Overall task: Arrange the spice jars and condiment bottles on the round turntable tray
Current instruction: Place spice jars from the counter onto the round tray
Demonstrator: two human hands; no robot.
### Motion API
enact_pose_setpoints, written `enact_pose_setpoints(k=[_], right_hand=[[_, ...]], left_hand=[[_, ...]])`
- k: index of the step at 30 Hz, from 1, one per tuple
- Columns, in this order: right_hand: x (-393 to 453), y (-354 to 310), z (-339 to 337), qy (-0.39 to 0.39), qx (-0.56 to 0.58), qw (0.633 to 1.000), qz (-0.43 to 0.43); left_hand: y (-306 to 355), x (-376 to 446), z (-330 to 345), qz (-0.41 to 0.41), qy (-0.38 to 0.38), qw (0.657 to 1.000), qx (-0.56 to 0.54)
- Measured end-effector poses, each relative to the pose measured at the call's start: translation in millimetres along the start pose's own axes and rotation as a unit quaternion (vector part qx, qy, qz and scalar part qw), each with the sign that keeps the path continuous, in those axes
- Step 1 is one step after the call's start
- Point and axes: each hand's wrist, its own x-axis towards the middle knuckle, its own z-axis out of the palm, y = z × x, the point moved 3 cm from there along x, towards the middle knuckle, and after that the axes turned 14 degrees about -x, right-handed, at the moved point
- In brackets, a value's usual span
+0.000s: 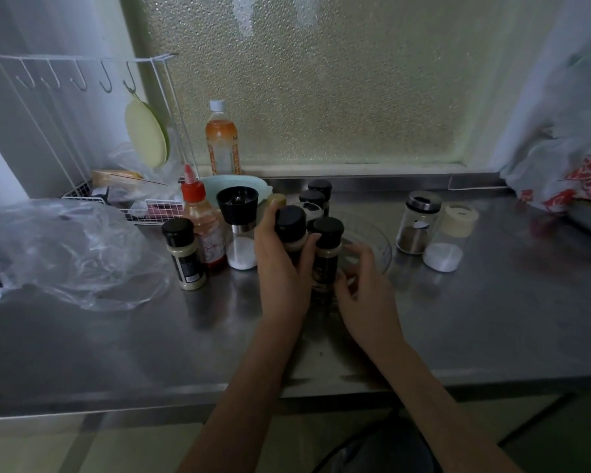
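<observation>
A clear round turntable tray point(377, 238) lies on the steel counter at centre. My left hand point(280, 264) is wrapped around a black-capped spice jar point(290, 224) at the tray's left side. Beside it on the tray stands another black-capped jar point(327, 244), with several more black-capped jars point(316, 196) behind. My right hand point(362, 281) rests on the tray's front rim, fingers curled on it. Left of the tray stand a salt grinder point(239, 230), a red-capped sauce bottle point(202, 230) and a pale spice jar point(184, 254). Right of the tray stand a pepper shaker point(417, 223) and a white-powder jar point(449, 240).
A crumpled clear plastic bag point(62, 254) lies at the left. A white wire rack point(93, 131) stands at the back left, with an orange drink bottle point(221, 141) and a teal bowl point(236, 186) near it. A printed plastic bag point(567, 172) sits at the back right.
</observation>
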Motion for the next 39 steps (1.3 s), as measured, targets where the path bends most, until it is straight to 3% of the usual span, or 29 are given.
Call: enact_pose_setpoints(k=[6, 13, 21, 31, 35, 37, 39], right_hand=[[-0.6, 0.6, -0.7, -0.012, -0.001, 1.0, -0.009], [-2.8, -4.3, 2.8, -0.005, 0.012, 1.0, -0.014], [-5.7, -10.2, 6.3, 0.011, 0.042, 0.999, 0.0], [-9.9, -18.2, 5.1, 0.019, 0.075, 0.997, -0.021], [-17.8, -24.9, 0.3, -0.005, 0.092, 0.994, -0.059], [-19.7, -24.1, -11.5, 0.044, 0.07, 0.994, -0.069], [-13.5, -7.4, -32.1, 0.161, 0.034, 0.986, -0.021]], left_hand=[[-2.2, 3.0, 1.8, -0.02, 0.003, 0.997, -0.07], [-14.0, 5.2, 7.7, 0.001, -0.062, 0.998, -0.02], [-20.9, 9.2, 12.5, -0.027, -0.08, 0.995, -0.057], [-22.5, 3.5, 15.1, -0.023, -0.164, 0.986, 0.013], [-17.8, 6.7, 11.6, 0.036, -0.176, 0.982, 0.061], [-14.2, 9.9, 3.9, 0.054, -0.135, 0.986, 0.085], [-10.3, 12.5, -10.1, 0.076, -0.046, 0.989, 0.117]])
